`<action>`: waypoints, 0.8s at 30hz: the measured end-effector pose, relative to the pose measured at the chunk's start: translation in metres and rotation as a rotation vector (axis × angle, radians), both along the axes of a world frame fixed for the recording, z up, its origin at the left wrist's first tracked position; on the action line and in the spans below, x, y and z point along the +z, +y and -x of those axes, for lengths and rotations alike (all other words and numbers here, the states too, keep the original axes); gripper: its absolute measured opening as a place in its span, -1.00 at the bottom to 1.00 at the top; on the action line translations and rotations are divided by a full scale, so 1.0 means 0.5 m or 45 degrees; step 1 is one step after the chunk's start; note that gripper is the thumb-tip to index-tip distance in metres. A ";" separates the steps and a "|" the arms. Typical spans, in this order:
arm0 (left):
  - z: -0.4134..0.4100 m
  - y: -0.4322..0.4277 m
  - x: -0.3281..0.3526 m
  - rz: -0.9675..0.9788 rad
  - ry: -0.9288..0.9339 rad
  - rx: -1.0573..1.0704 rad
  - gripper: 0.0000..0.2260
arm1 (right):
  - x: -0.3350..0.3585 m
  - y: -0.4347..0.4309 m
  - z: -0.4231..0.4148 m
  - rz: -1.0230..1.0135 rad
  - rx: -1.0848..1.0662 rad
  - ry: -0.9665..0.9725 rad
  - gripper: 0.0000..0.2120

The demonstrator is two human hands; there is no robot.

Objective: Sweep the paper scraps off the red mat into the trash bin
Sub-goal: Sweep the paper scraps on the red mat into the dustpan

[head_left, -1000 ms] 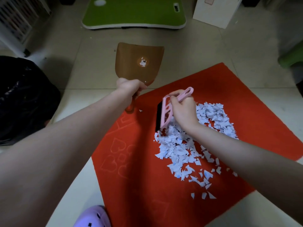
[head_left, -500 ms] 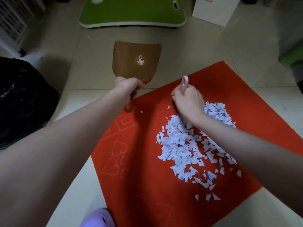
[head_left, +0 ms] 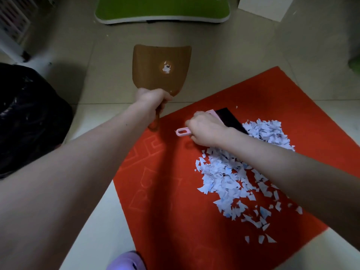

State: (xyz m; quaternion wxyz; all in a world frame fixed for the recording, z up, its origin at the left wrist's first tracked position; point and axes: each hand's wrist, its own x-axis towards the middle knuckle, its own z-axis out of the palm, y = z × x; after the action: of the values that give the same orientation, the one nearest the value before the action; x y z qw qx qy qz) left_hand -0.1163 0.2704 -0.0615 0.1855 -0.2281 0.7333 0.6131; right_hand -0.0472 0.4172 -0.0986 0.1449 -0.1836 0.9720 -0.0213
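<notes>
A red mat point(head_left: 167, 201) lies on the tiled floor with a heap of white paper scraps point(head_left: 233, 178) on its right half. My right hand point(head_left: 206, 131) grips a pink hand brush point(head_left: 183, 131) whose black bristles point(head_left: 229, 119) sit at the far edge of the heap. My left hand point(head_left: 152, 98) holds the handle of a brown dustpan point(head_left: 161, 69), which lies over the floor just beyond the mat's far corner. A bin lined with a black bag point(head_left: 29, 117) stands at the left.
A green board with a white rim point(head_left: 161, 10) lies on the floor at the back. A white box point(head_left: 265, 6) is at the back right, a white rack point(head_left: 11, 26) at the back left. A purple slipper point(head_left: 126, 262) shows at the bottom edge.
My right hand has turned the brush, so its handle now points left and its bristles rest at the heap's far edge. The dustpan has hardly shifted.
</notes>
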 end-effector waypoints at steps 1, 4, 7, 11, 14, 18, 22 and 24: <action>-0.002 0.000 -0.004 -0.003 -0.010 0.000 -0.79 | -0.019 -0.013 0.009 -0.033 0.016 -0.018 -0.86; -0.004 0.005 -0.011 -0.003 -0.032 -0.007 -0.78 | -0.065 -0.043 0.039 -0.077 0.032 0.006 -0.88; -0.002 0.008 -0.015 -0.009 -0.024 -0.005 -0.79 | -0.082 -0.062 0.057 -0.072 0.002 0.038 -0.88; -0.001 0.006 -0.025 0.001 -0.033 -0.035 -0.82 | -0.084 -0.081 0.059 -0.078 -0.014 0.065 -0.83; -0.002 0.002 -0.030 0.026 -0.046 -0.040 -0.82 | -0.076 -0.090 0.054 -0.092 -0.023 0.070 -0.80; -0.003 0.001 -0.027 0.042 -0.039 -0.040 -0.79 | -0.046 -0.083 0.054 -0.208 0.130 0.013 -0.82; -0.004 0.009 -0.020 0.055 -0.025 -0.061 -0.75 | 0.021 -0.006 0.038 -0.178 0.120 -0.187 -0.81; -0.006 0.014 -0.021 0.055 -0.023 -0.080 -0.75 | 0.057 0.047 0.025 -0.142 0.120 -0.363 -0.73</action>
State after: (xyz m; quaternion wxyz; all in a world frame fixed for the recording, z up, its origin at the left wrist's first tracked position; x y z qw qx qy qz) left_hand -0.1133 0.2774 -0.0718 0.2064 -0.2147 0.7513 0.5889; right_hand -0.0594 0.4407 -0.0700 0.2922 -0.2158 0.9316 0.0135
